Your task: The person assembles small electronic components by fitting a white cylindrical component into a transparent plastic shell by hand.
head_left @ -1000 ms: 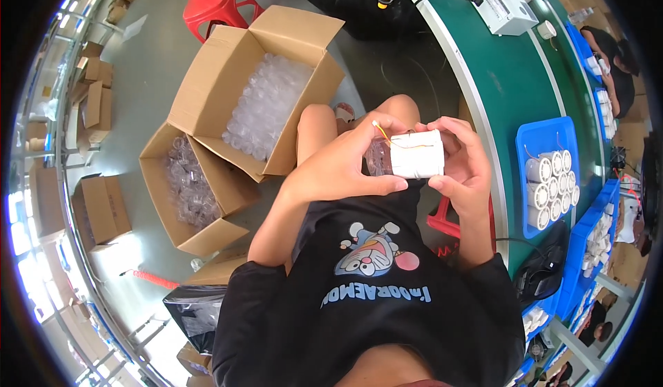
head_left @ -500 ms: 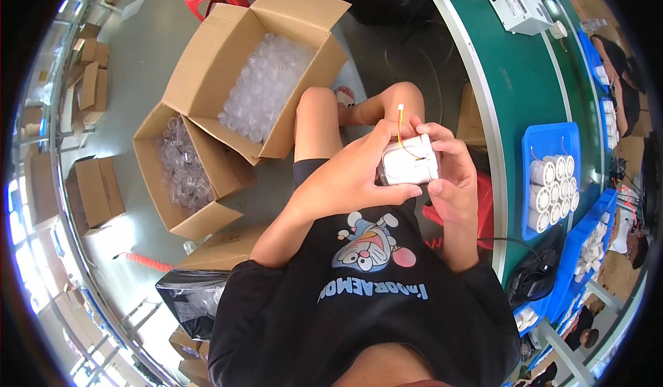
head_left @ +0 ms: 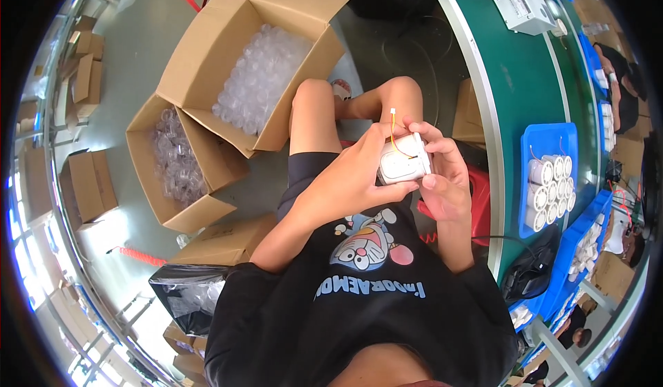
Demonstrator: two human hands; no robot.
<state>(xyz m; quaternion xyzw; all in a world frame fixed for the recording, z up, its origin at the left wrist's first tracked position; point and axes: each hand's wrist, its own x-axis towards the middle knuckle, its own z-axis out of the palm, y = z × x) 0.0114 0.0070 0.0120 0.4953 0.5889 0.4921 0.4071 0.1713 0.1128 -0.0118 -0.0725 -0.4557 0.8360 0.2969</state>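
Over my lap I hold a white, rounded plastic housing (head_left: 400,164) between both hands. My left hand (head_left: 353,171) is closed on its left side, with the thumb along the lower edge. My right hand (head_left: 445,176) grips its right end by the rim, thumb below and fingers above. Thin red and yellow wires (head_left: 394,130) come out of the housing and rise to a small white plug (head_left: 393,111). The fingers cover parts of both ends.
Left of my legs, open cardboard boxes hold clear plastic cups (head_left: 262,76) and clear parts (head_left: 176,159). On the green table (head_left: 504,104) at right, a blue tray (head_left: 528,138) carries several white cylindrical parts (head_left: 550,190). Behind my right arm is a red stool (head_left: 478,197).
Both hands and the housing have shifted slightly left. My right thumb has moved a little along the rim. The whole view has also shifted slightly.
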